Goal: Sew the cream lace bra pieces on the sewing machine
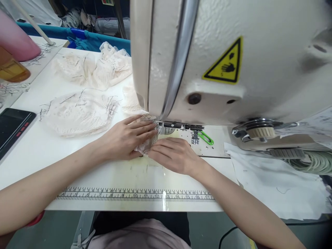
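My left hand [128, 138] lies flat on a small piece of cream lace [149, 143], fingers stretched toward the presser foot [166, 127] of a white sewing machine [233, 58]. My right hand [173, 154] rests just beside it, fingers extended and pressing the lace's near edge against the machine bed. The lace runs under both hands and up to the needle area, which the machine head partly hides.
Piles of cream lace pieces [77, 112] with dark thread ends lie at the left and further back [103, 67]. A black phone [12, 126] sits at the left edge. A printed ruler [135, 195] runs along the table front. White paper [272, 176] lies right.
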Demonstrator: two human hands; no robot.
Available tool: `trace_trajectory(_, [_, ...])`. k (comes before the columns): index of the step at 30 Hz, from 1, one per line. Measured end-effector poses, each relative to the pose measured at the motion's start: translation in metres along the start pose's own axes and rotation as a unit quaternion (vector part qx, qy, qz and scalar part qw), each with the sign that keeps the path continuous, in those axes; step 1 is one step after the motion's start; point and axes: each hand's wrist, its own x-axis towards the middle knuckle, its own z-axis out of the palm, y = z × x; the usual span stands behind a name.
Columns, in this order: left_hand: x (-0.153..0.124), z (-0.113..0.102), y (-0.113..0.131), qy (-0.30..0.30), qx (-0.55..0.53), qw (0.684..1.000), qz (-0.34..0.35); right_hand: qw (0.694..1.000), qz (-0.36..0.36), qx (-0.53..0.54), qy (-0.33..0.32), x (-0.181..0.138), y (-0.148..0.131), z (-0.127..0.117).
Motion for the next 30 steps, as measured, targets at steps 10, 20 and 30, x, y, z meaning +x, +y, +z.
trace_trajectory(10, [0.002,0.004,0.004,0.015,0.036,0.999,-0.004,1.000,0.013,-0.013,-0.020,-0.003,0.002,-0.001])
trace_trajectory(20, [0.005,0.006,0.013,0.020,0.067,0.997,-0.024,0.996,0.056,-0.028,-0.058,-0.012,0.005,-0.001])
trace_trajectory(30, [0.004,0.007,0.014,0.028,0.089,0.995,-0.026,0.992,0.084,-0.019,-0.092,-0.016,0.012,-0.005])
